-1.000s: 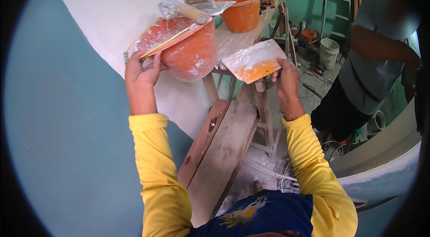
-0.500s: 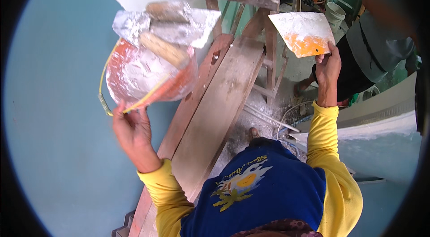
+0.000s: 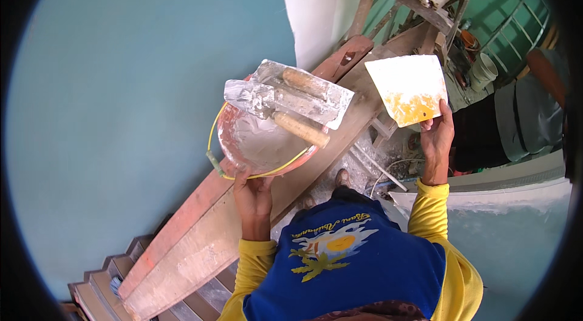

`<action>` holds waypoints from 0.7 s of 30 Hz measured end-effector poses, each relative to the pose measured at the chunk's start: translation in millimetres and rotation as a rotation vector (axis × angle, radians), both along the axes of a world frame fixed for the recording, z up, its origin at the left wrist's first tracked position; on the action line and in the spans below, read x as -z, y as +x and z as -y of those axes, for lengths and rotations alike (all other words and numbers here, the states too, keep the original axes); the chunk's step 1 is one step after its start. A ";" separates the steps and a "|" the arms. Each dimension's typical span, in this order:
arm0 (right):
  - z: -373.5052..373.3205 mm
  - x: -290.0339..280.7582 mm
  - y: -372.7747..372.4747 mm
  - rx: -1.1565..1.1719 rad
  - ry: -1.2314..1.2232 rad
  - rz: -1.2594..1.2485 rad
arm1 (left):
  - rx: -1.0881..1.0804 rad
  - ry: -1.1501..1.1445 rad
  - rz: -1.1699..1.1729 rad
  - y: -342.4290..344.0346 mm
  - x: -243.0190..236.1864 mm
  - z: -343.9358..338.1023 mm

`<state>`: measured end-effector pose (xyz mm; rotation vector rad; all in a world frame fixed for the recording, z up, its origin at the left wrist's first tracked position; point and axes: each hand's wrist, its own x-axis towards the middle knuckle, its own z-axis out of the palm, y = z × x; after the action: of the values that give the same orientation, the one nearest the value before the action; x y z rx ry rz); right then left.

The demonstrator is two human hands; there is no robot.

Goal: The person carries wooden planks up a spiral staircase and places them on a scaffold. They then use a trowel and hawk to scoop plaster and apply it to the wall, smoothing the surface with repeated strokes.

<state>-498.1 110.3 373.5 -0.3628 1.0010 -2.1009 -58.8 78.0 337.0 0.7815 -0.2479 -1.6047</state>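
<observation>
Bucket [image 3: 227,130] of round orange plastic, my left hand [image 3: 254,199] holding its near side, wooden-handled metal trowels [image 3: 310,102] atop it, my right hand [image 3: 437,136] rightward of it, pinching a white-coated, flat orange board [image 3: 410,87].

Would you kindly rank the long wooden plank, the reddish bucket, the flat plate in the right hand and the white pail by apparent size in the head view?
1. Long wooden plank
2. Reddish bucket
3. Flat plate
4. White pail; it is farther away, so its true size is unsure.
</observation>
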 end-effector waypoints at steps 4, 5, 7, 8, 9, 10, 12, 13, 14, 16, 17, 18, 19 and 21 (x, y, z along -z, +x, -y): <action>14.1 -25.3 41.9 -0.099 -0.028 -0.022 | 0.075 0.036 0.089 2.9 -5.9 2.1; 19.3 -33.9 59.3 -0.098 -0.028 -0.023 | 0.042 0.073 0.087 3.0 -5.9 -1.3; 29.5 -55.8 90.8 -0.096 -0.032 0.004 | -0.027 0.144 0.114 1.5 -23.0 -8.0; 30.5 -54.1 97.6 -0.174 -0.064 -0.033 | -0.185 0.122 0.358 7.0 -8.4 -13.9; 32.4 -57.2 108.0 -0.330 -0.138 -0.048 | -0.358 0.092 0.616 17.1 10.8 -24.7; 34.9 -60.6 121.1 -0.401 -0.164 -0.056 | -0.525 0.059 0.863 22.7 23.2 -30.1; 39.7 -66.8 154.7 -0.506 -0.190 -0.040 | -0.373 -0.269 0.875 29.2 14.1 -40.6; 40.2 -74.0 173.4 -0.543 -0.193 -0.021 | -0.292 -0.429 0.877 30.5 5.2 -46.4; 41.9 -78.1 192.1 -0.593 -0.184 0.000 | -0.139 -0.435 0.812 26.0 -16.1 -49.9; 43.0 -73.5 222.0 -0.684 -0.159 0.013 | 0.178 -0.456 0.654 7.2 -58.2 -35.3; 41.9 -74.2 235.3 -0.733 -0.156 0.023 | 0.135 -0.475 0.613 0.1 -61.7 -29.6; 39.4 -75.4 251.6 -0.774 -0.144 0.039 | 0.095 -0.492 0.574 -5.3 -63.6 -25.9; 36.4 -76.5 268.0 -0.812 -0.133 0.055 | 0.058 -0.509 0.534 -6.9 -65.0 -24.2; 28.8 -72.7 288.0 -0.907 -0.089 0.025 | -0.065 -0.269 0.452 -1.8 -67.0 -27.4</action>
<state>-210.1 81.5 446.2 -0.6814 0.5568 -1.3133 -60.7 105.4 404.0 0.9224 -0.7395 -1.2842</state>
